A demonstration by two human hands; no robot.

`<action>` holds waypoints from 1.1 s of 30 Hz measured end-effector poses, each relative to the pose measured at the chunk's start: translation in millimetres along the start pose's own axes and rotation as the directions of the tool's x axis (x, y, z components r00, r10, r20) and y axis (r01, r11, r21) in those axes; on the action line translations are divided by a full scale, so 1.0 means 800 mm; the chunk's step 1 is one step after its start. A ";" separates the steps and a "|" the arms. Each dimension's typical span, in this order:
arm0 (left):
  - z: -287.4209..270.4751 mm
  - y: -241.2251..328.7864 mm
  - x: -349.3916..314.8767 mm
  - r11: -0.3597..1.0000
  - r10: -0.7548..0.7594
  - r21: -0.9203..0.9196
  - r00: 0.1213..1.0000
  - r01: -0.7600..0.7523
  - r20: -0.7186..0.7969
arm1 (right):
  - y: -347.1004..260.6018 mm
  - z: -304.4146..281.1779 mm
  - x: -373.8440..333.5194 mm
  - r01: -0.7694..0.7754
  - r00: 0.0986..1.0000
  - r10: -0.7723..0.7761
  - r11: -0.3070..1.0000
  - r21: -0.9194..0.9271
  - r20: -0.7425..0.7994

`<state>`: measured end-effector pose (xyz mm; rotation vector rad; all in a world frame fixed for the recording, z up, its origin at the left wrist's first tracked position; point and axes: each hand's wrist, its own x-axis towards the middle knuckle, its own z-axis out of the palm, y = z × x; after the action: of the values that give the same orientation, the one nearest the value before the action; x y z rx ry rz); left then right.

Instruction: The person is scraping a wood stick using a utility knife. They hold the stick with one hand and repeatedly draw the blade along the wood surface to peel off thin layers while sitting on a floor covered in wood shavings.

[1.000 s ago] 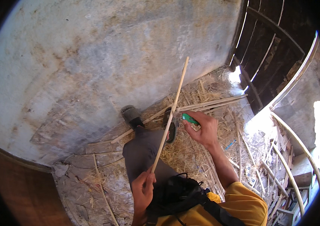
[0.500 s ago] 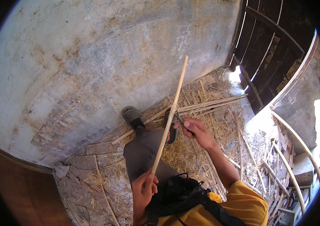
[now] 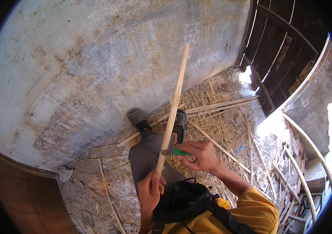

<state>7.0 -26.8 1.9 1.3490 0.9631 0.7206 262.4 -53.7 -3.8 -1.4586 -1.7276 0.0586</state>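
A long pale wooden strip (image 3: 176, 97) slants up and away from my lap, its far end in front of the wall. My left hand (image 3: 150, 191) is closed around its near end. In my right hand (image 3: 201, 155) is a knife with a green handle (image 3: 181, 152), gripped between thumb and fingers. Its dark blade (image 3: 166, 152) lies across the strip, a short way above my left hand. Motion blurs the blade, so how deep it bites cannot be told.
Shavings (image 3: 216, 124) and loose strips (image 3: 222, 104) cover the floor around my dark shoes (image 3: 180, 121). A stained wall (image 3: 115, 58) rises ahead. At the right are a dark plank door (image 3: 279, 50) and long curved poles (image 3: 300, 177).
My right hand and the knife have come down along the strip, from its middle to near my left hand. The strip's far end has shifted slightly left and up.
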 end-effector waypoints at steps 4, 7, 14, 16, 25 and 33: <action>0.008 0.012 -0.003 0.998 -0.009 0.063 0.999 0.011 -0.040 | -0.012 -0.007 0.002 0.054 0.998 -0.052 0.992 -0.114 0.023; 0.009 0.000 -0.002 0.988 0.096 0.126 0.994 -0.088 -0.055 | -0.018 -0.011 0.007 0.073 0.997 -0.075 0.979 -0.188 0.000; 0.010 0.002 -0.005 0.981 0.112 0.171 0.990 -0.095 -0.090 | -0.014 -0.009 0.012 0.101 0.993 -0.111 0.969 -0.227 -0.031; 0.009 0.006 -0.007 0.985 0.069 0.165 0.993 -0.052 -0.097 | -0.012 -0.010 0.013 0.093 0.994 -0.106 0.967 -0.236 -0.041; -0.002 -0.027 -0.035 0.986 -0.021 0.161 0.997 0.033 -0.078 | 0.050 -0.028 0.045 -0.162 0.971 0.136 0.980 -0.120 -0.195; -0.007 -0.021 -0.022 0.997 -0.037 0.065 0.998 0.040 -0.052 | 0.053 -0.010 0.026 -0.174 0.969 0.188 0.980 0.097 -0.159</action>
<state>-7.2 -41.4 -11.8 1.3709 1.0587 0.7021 301.7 -26.3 -9.8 -1.5125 -1.4378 0.1006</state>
